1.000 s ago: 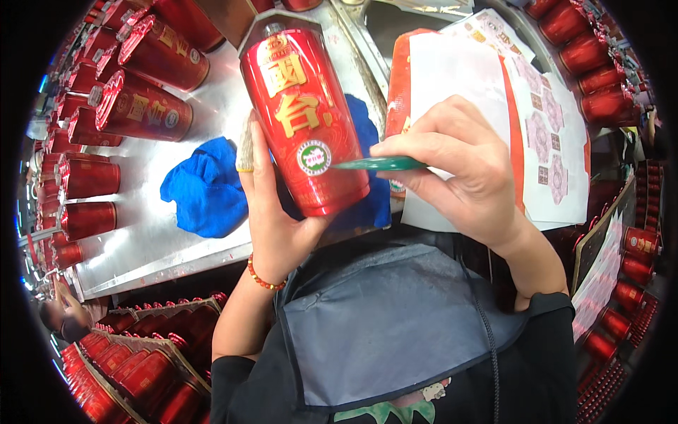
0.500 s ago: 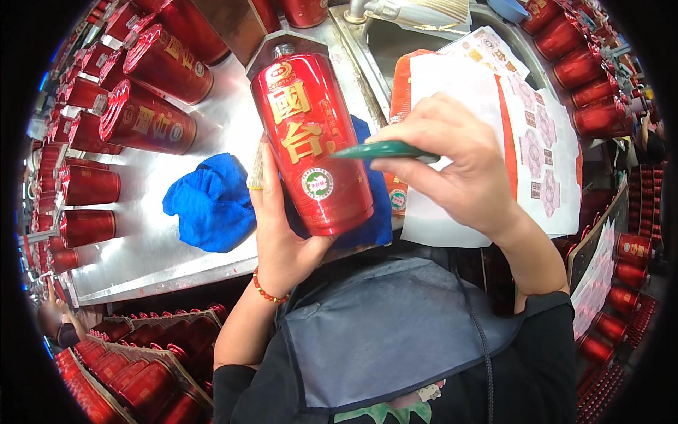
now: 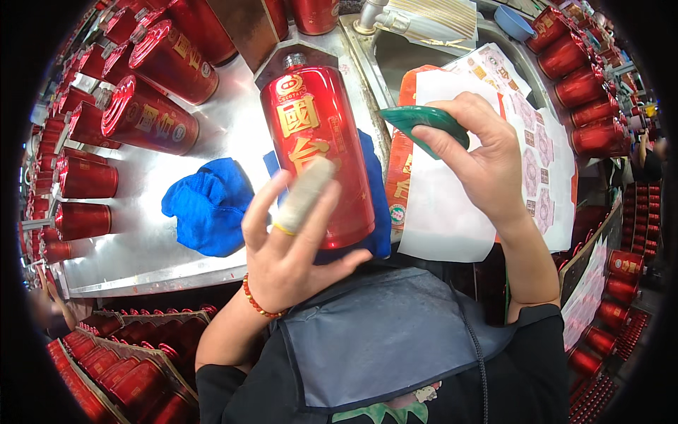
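Observation:
A large red bottle (image 3: 327, 127) with raised gold characters lies face up, its neck away from me, on a blue cloth (image 3: 375, 177). My left hand (image 3: 286, 244) is spread over the bottle's lower front, fingers apart and nothing gripped. One finger wears an off-white finger sleeve (image 3: 305, 198), a little blurred, which hides part of the lower gold character. Whether the fingers touch the bottle, I cannot tell. To the right of the bottle, my right hand (image 3: 487, 155) pinches a flat green scraper (image 3: 424, 126) between thumb and fingers, apart from the bottle.
A crumpled blue cloth (image 3: 207, 207) lies on the metal table (image 3: 141, 261). White sheets with printed decals (image 3: 540, 148) cover part of the sink (image 3: 406, 53) at right. A blue bowl (image 3: 515, 22) sits behind. Red bottles (image 3: 152, 116) crowd the left, right and lower left.
My left hand has let go of the bottle's side and come over its front. The bottle now lies straighter. My right hand has drawn the scraper up and right, off the bottle.

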`<state>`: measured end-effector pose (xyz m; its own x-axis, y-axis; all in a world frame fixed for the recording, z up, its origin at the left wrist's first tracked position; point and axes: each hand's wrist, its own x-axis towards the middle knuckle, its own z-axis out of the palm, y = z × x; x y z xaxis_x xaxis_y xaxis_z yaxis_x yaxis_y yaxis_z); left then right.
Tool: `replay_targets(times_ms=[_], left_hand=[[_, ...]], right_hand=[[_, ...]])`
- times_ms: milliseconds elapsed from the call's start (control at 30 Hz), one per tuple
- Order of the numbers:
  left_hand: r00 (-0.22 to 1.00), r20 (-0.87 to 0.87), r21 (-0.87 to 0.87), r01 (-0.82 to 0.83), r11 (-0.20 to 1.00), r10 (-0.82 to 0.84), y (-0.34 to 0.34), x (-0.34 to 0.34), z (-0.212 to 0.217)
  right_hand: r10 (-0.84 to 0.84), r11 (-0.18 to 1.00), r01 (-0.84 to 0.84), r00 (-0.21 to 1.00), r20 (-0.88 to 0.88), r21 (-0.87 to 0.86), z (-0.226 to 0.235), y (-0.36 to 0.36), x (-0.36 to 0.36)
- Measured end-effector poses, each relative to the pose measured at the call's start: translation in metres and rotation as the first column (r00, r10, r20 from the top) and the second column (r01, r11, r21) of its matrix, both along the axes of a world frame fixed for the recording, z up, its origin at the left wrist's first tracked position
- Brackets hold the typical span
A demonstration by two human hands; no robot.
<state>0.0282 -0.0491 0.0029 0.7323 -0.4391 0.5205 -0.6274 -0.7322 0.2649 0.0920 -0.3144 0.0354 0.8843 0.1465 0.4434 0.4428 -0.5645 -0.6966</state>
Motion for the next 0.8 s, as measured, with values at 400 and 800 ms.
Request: replay_targets(times_ms=[400, 800], left_hand=[[0.991, -0.134, 0.139, 0.043, 0.989, -0.024, -0.028, 0.033, 0.030], [0.903, -0.425, -0.265, -0.064, 0.962, -0.057, 0.010, 0.009, -0.020]], right_hand=[[-0.028, 1.000, 0.028, 0.999, -0.044, -0.007, 0.002, -0.007, -0.007], [0.111, 0.975, -0.078, 0.982, 0.152, -0.207, 0.012, 0.017, 0.035]])
